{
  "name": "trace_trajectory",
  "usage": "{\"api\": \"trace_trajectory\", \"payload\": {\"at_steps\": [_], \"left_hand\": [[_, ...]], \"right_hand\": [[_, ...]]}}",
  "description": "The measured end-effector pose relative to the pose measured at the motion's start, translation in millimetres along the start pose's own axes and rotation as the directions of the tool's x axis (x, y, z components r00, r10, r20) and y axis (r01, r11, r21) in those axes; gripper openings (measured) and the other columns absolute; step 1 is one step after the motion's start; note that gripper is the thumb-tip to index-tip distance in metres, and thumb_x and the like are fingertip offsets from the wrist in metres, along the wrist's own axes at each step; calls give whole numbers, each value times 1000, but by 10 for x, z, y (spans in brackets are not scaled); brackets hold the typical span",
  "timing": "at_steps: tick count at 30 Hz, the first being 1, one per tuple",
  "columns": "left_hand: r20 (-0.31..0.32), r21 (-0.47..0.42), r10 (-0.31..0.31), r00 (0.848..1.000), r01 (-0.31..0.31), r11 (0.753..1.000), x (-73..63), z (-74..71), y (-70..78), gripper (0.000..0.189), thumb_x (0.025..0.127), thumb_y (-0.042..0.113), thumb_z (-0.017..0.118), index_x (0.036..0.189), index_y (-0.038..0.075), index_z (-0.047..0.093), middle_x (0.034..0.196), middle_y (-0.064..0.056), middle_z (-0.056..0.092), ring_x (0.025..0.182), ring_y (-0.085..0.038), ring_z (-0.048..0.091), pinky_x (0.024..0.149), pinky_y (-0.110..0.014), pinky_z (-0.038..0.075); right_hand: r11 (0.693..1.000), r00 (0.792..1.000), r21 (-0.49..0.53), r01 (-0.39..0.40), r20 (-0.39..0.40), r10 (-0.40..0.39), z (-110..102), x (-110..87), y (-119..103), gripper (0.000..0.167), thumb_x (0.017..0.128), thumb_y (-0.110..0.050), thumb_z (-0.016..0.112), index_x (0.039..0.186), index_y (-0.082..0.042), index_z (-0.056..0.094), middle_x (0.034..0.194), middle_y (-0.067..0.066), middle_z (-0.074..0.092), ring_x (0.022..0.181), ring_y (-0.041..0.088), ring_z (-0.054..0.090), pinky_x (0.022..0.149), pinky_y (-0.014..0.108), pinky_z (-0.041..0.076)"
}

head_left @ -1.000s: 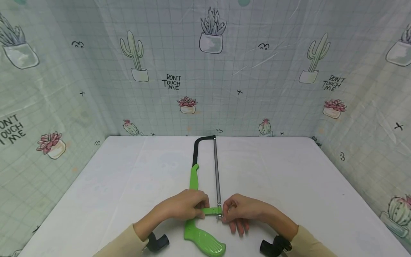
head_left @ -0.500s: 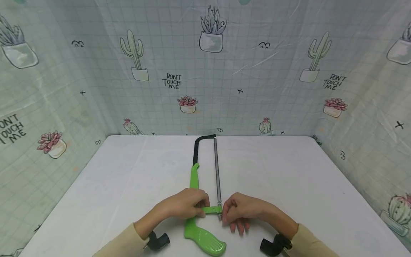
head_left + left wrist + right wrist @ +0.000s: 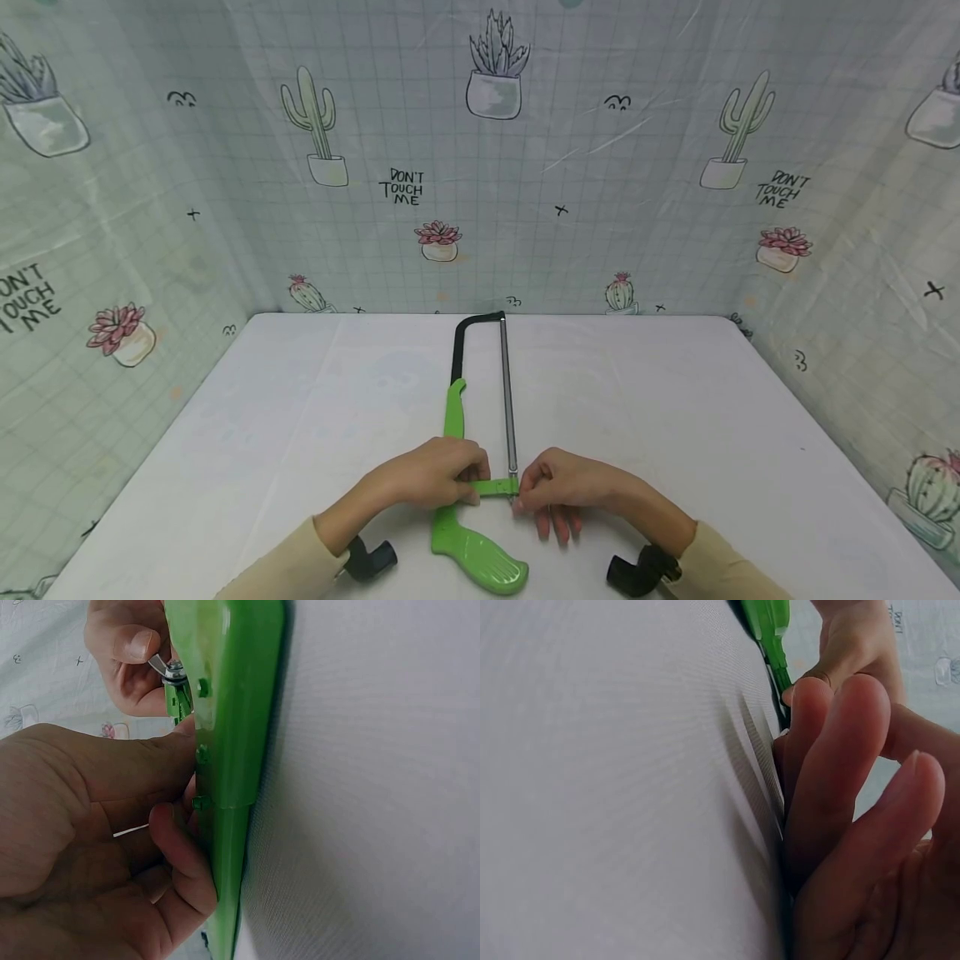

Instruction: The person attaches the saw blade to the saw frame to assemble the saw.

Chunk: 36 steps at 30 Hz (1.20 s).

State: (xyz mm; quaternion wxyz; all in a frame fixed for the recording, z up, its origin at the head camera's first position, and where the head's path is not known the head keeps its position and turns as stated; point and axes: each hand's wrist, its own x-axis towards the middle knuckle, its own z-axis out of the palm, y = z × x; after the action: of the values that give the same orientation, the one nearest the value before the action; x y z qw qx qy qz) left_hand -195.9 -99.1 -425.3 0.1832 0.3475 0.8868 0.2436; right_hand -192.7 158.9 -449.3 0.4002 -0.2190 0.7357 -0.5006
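A hacksaw lies on the white table, its green handle (image 3: 480, 560) toward me and its black front frame (image 3: 457, 350) at the far edge. The silver blade (image 3: 507, 400) runs along its right side. My left hand (image 3: 435, 475) grips the green frame where the short green crossbar (image 3: 495, 488) branches off. At the crossbar's right end, my right hand (image 3: 570, 483) pinches the metal wing nut (image 3: 174, 671) between thumb and index finger. Its other fingers (image 3: 840, 765) hang loosely near the tabletop. In the head view those fingertips mostly hide the nut.
A white table (image 3: 337, 383) extends around the saw. Behind it and at both sides hangs a curtain (image 3: 555, 167) printed with cacti. Black camera mounts (image 3: 369, 562) sit on both wrists, low over the table.
My right thumb and fingertips have shifted slightly over the wing nut, which shows less than before. The left hand and the hacksaw stay in place.
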Motion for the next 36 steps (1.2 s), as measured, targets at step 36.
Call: {"api": "trace_trajectory", "payload": {"at_steps": [36], "left_hand": [[4, -5, -13, 1000, 13, 1000, 1, -12, 5, 13, 91, 17, 78, 100, 20, 70, 89, 14, 60, 82, -1, 53, 77, -22, 47]], "right_hand": [[1000, 999, 22, -17, 37, 16, -56, 0, -10, 17, 92, -15, 65, 105, -6, 58, 64, 0, 71, 43, 7, 61, 38, 20, 43]]}}
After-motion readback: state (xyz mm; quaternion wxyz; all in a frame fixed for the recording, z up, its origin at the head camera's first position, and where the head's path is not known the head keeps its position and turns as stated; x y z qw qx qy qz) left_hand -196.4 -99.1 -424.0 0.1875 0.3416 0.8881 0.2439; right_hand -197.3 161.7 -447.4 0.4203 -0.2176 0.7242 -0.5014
